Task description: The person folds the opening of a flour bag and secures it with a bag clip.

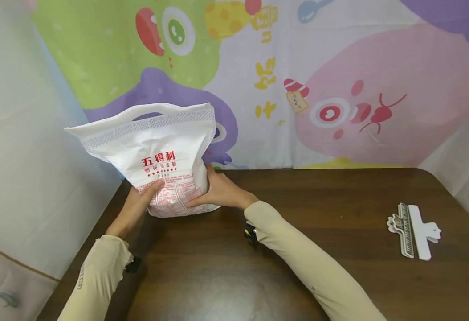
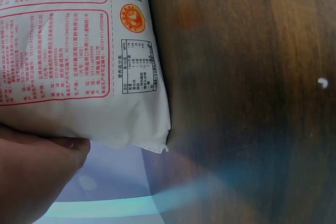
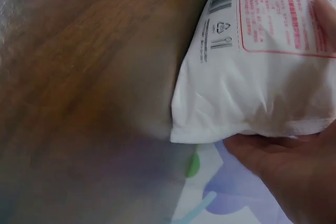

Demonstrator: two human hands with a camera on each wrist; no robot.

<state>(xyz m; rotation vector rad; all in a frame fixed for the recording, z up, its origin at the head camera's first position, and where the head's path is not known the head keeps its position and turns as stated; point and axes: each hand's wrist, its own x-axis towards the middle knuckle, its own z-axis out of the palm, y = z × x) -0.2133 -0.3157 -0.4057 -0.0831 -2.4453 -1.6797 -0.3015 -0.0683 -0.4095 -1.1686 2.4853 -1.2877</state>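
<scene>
A white flour bag (image 1: 162, 138) with red lettering and a handle slot along its top stands upright at the far left of the table. My left hand (image 1: 134, 209) grips its left side, thumb across the front. On the opposite side my right hand (image 1: 226, 189) holds the bag, its thumb pressing the printed front. Most fingers are hidden behind the bag. The left wrist view shows the printed panel (image 2: 58, 56) and a bottom corner; in the right wrist view the other lower corner (image 3: 191, 124) appears. Whether the base bears on the tabletop, I cannot tell.
Two clips lie at the table's right: a white one (image 1: 420, 232) and, beside it, one with its ridged side showing (image 1: 405, 234). A cartoon-printed cloth (image 1: 258, 133) hangs behind the brown table (image 1: 318, 214), and a pale wall (image 1: 22, 133) rises at the left.
</scene>
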